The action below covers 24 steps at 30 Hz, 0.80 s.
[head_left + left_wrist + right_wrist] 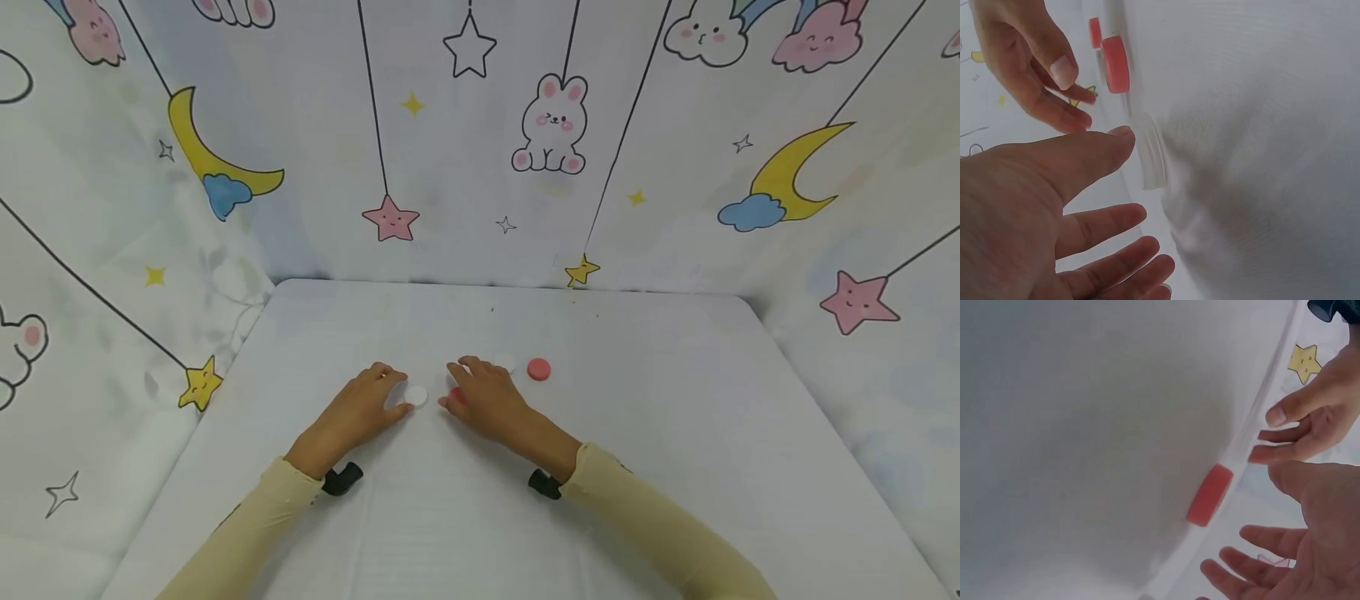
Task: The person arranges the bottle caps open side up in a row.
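My left hand [360,408] is spread beside a round white cap [416,396], thumb tip right at its edge. In the left wrist view this white cap [1149,153] looks slightly translucent, and the fingers are relaxed and apart. My right hand [487,400] hovers over a round red cap [457,395], partly hidden by its fingers in the head view. The right wrist view has this red cap [1210,495] on the table, in front of the loosely parted thumb and fingers.
A second red cap [538,369] lies right of my right hand, and a second white cap [504,362] sits just behind that hand. The white table [637,500] meets a printed cloth backdrop [465,150] at its far edge and sides.
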{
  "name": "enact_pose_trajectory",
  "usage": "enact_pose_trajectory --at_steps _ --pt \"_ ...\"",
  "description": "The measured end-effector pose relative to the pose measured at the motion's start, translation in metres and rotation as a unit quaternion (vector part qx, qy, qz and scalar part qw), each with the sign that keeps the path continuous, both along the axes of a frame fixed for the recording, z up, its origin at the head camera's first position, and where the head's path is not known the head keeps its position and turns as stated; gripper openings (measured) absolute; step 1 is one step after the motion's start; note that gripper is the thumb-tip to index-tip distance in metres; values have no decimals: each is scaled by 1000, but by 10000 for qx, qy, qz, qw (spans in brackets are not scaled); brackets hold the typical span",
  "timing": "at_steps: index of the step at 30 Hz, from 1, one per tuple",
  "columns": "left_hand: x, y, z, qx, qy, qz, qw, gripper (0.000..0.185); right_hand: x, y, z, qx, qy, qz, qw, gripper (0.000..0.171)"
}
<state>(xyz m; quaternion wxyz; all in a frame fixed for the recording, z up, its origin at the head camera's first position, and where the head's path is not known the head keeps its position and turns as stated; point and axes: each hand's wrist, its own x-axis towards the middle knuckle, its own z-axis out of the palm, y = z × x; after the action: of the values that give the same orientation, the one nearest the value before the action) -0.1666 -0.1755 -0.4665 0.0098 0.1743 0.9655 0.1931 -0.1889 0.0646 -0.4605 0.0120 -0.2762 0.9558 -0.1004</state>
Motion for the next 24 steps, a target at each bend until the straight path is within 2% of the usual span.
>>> enact_pose_trajectory --at_steps 11,24 --pt "-2 2 4 -126 5 -48 9999 45 -3 -22 -3 223 182 261 9992 54" --pt "-2 1 4 -86 21 -124 9999 39 -3 -41 -4 458 -52 185 9988 49"
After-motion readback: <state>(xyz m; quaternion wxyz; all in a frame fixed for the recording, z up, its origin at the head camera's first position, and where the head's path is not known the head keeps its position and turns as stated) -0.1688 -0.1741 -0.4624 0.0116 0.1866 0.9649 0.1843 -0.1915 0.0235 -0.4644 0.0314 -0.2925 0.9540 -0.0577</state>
